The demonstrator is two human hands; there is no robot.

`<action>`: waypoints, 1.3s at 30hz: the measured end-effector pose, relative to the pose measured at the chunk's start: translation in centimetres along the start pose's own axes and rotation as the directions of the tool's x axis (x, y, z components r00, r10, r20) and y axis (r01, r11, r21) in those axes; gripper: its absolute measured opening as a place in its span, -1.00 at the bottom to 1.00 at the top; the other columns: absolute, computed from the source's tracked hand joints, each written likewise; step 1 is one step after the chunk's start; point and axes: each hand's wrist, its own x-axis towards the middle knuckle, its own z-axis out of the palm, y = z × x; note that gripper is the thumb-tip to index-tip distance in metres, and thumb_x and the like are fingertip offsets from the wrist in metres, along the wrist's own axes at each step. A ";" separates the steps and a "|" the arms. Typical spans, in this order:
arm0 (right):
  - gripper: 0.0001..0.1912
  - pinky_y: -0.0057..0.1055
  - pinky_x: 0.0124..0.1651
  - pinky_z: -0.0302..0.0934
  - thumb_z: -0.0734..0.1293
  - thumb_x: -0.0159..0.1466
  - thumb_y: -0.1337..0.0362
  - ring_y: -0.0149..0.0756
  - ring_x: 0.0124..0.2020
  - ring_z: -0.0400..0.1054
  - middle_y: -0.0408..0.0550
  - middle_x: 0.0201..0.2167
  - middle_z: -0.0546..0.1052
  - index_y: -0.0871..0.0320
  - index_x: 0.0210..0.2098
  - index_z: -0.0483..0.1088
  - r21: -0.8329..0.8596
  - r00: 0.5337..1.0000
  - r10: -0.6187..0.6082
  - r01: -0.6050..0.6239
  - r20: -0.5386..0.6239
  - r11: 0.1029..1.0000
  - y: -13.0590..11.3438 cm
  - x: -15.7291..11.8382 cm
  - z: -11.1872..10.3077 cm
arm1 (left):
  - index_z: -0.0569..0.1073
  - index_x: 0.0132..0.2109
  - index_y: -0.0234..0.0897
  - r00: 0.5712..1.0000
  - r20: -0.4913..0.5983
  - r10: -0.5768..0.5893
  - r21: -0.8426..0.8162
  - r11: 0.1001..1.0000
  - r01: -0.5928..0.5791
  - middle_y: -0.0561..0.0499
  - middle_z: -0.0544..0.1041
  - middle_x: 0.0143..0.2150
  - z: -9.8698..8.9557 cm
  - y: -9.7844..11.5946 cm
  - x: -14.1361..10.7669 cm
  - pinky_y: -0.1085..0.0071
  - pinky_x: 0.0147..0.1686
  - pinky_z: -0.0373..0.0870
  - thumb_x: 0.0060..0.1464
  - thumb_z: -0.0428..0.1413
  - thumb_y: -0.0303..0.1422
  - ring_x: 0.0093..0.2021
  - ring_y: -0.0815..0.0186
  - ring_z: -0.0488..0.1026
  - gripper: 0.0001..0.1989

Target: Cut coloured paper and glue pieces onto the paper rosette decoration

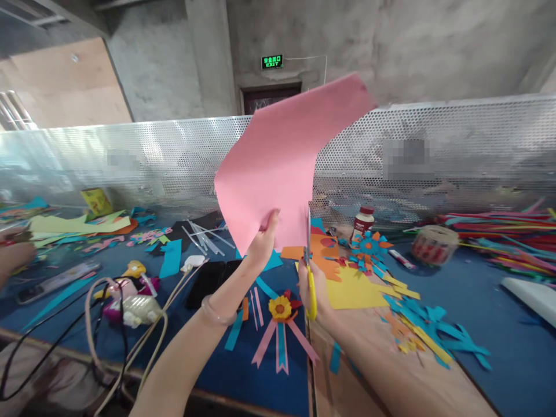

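Observation:
My left hand (263,238) pinches a big sheet of pink paper (278,156) by its lower part, the thumb lying on the near face. The sheet stands up in the air and its top bends to the right. In my right hand (319,284) are scissors with yellow handles (311,292). Their blades point up along the paper's lower right edge, touching it. How far the blades are apart is hard to see. Below my hands, a yellow paper flower (280,307) with pink and blue ribbon tails lies on the blue table.
Orange and yellow paper (356,288), blue scraps (438,324) and a brown bottle (362,223) are on the right. Tape roll (434,244) stands farther right. On the left are a glue gun with cables (139,310), phones and another person's hand (15,255). A perforated metal panel (174,156) runs behind.

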 end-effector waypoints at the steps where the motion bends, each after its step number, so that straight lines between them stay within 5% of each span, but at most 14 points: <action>1: -0.61 -0.48 -0.56 0.03 0.10 0.26 -0.05 -0.41 -0.60 0.11 -0.22 -0.62 0.21 0.10 -0.51 0.12 -0.004 1.000 -0.001 0.001 0.002 1.000 -0.1 0.0 0.0 | 0.57 -0.16 -0.22 1.000 -0.005 0.006 0.007 1.000 -0.006 -0.04 0.59 -0.04 0.0 0.0 0.0 0.23 0.31 0.12 0.06 0.15 -0.06 0.13 0.12 0.42 -0.65; 12: -0.65 -0.46 -0.57 0.03 0.13 0.25 0.02 -0.39 -0.62 0.11 -0.23 -0.67 0.18 0.09 -0.54 0.09 -0.050 1.000 -0.010 0.010 0.006 0.999 -0.7 -0.1 -0.2 | 0.53 -0.06 -0.22 0.989 -0.054 0.138 0.032 0.990 -0.137 -0.08 0.52 0.06 -0.2 -0.2 0.3 0.19 0.31 0.12 0.11 0.12 -0.10 0.19 0.15 0.34 -0.65; 18: -0.63 -0.45 -0.57 0.01 0.10 0.25 -0.01 -0.39 -0.63 0.10 -0.22 -0.68 0.16 0.09 -0.56 0.11 -0.070 1.000 -0.022 0.022 -0.001 0.997 -1.0 -0.1 -0.2 | 0.47 0.03 -0.11 0.995 -0.038 0.091 -0.016 0.996 -0.091 0.00 0.51 0.08 -0.1 -0.6 0.3 0.19 0.36 0.00 0.16 0.08 -0.12 0.26 0.19 0.26 -0.65; 39: -0.65 -0.43 -0.48 0.07 0.15 0.23 -0.03 -0.34 -0.54 0.19 -0.18 -0.59 0.29 0.10 -0.49 0.19 -0.081 1.000 -0.011 0.010 -0.008 0.997 -0.6 0.0 0.3 | 0.41 0.11 -0.29 0.986 -0.071 0.151 0.022 0.989 -0.150 -0.14 0.43 0.16 0.2 -0.1 0.4 0.23 0.36 -0.05 0.13 0.12 -0.14 0.30 0.14 0.18 -0.54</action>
